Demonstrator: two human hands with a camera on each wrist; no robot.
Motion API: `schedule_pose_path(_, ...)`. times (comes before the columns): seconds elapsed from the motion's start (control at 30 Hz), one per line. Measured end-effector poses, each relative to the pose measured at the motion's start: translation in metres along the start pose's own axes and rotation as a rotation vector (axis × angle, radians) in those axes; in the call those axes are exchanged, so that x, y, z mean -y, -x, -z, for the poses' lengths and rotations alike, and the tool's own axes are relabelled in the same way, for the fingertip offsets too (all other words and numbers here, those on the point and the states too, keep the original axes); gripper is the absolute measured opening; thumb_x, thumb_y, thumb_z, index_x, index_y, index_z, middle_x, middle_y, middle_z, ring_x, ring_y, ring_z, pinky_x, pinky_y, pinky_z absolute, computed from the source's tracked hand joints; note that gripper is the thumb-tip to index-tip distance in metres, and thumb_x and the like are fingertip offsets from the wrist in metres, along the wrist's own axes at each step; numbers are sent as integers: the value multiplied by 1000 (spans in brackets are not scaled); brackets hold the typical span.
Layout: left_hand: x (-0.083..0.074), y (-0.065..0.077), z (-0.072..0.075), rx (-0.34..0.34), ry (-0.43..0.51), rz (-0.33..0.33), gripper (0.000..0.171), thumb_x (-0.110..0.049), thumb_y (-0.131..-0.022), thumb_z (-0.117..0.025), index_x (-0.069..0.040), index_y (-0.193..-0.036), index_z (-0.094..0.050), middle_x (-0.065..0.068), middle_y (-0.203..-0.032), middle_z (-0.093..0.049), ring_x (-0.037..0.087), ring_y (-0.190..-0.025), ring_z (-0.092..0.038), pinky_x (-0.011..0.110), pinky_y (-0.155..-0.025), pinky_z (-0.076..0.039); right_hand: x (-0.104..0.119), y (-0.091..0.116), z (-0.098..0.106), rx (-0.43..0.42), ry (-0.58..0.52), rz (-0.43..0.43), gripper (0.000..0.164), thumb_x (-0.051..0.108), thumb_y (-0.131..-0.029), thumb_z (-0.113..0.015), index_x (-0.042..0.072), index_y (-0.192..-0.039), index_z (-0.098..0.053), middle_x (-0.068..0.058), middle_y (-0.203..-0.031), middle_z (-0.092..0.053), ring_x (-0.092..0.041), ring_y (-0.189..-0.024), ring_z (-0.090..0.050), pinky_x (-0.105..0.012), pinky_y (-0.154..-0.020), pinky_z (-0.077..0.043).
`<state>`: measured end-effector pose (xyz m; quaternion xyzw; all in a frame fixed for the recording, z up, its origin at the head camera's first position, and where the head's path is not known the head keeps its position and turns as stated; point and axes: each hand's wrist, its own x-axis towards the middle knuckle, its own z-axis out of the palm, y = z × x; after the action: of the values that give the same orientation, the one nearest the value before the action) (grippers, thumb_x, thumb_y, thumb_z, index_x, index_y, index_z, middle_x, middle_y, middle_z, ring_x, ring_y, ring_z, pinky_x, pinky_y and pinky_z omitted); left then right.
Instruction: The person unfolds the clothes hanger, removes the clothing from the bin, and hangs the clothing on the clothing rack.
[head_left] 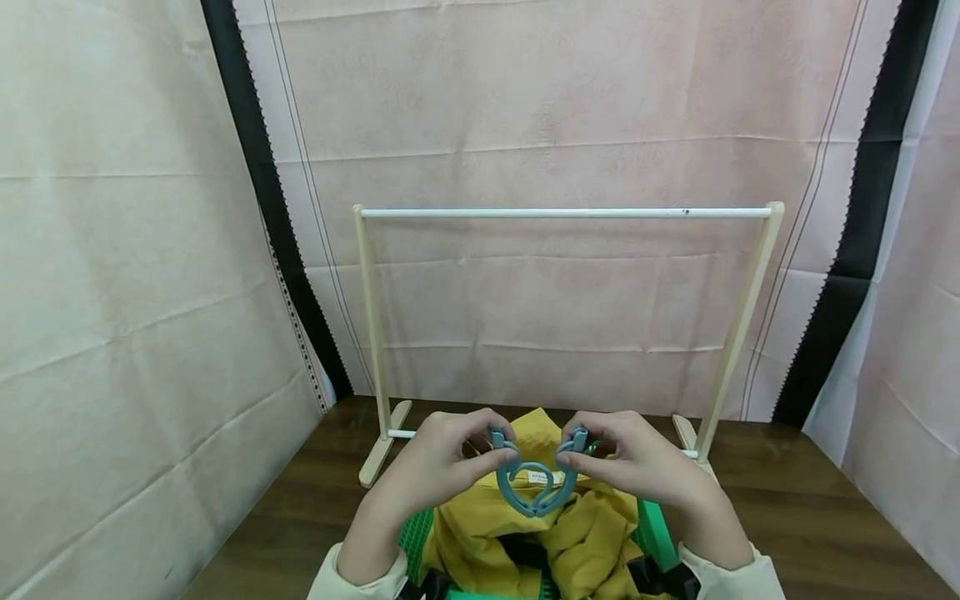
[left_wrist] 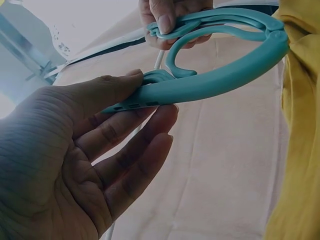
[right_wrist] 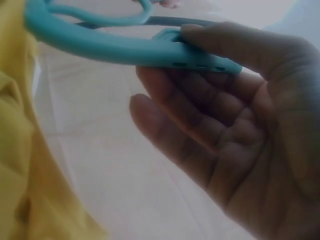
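A teal folding clothes hanger (head_left: 536,506) is held up over a yellow garment (head_left: 468,533), its two arms raised into a U with curved hook parts between them. My left hand (head_left: 453,454) pinches the end of one arm between thumb and fingers. The other arm's end is pinched by my right hand (head_left: 637,458). In the left wrist view the hanger (left_wrist: 225,75) shows its joint near the yellow cloth (left_wrist: 302,130), with the lower fingers loosely bent below it. The right wrist view shows small slots along the hanger's arm (right_wrist: 115,52).
The garment lies heaped in a green basket (head_left: 658,537), with a white label (head_left: 546,477) at its collar. Behind it stands a rack with a white top bar (head_left: 562,213) and cream posts on a dark wooden table (head_left: 300,517). Pale cloth walls (head_left: 540,100) surround the table.
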<state>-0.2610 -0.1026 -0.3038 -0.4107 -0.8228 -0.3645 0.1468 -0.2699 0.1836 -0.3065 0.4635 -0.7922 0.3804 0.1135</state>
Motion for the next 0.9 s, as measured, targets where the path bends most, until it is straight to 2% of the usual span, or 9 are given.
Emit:
schedule_pose_path(0.3, 0, 4, -1, 13, 22, 9, 9, -28, -96, -71, -30, -105, -67, -16, -85, -69, 1, -77, -66, 26, -66, -55, 2, 9, 5, 36, -19, -60, 6, 19, -98, -68, 23, -104, -67, 7, -76, -65, -1, -56, -46, -23, -49, -44)
schedule_pose_path(0.5, -1, 7, -2, 16, 38, -3, 9, -27, -96, -71, -29, -104, -67, -16, -84, -69, 2, -78, -65, 28, -63, -55, 4, 11, 6, 59, -34, -86, 5, 23, -98, -68, 22, -103, -68, 7, -74, -64, 0, -57, -46, -23, -50, -45)
schedule_pose_path(0.73, -2, 2, 0, 10, 29, -6, 9, -28, -96, -71, -29, -103, -66, -19, -85, -68, 1, -80, -65, 26, -65, -55, 8, 9, 10, 44, 9, -76, 4, 24, -98, -68, 23, -102, -68, 11, -76, -65, 0, -54, -45, -23, -49, -44)
schedule_pose_path(0.9, -5, 2, 0, 26, 15, -16, 9, -27, -96, -71, -29, -103, -66, -17, -85, -69, 0, -79, -65, 26, -63, -53, 7, 8, 8, 52, -21, -56, 5, 21, -98, -68, 22, -103, -68, 9, -74, -65, 1, -54, -43, -22, -49, -43)
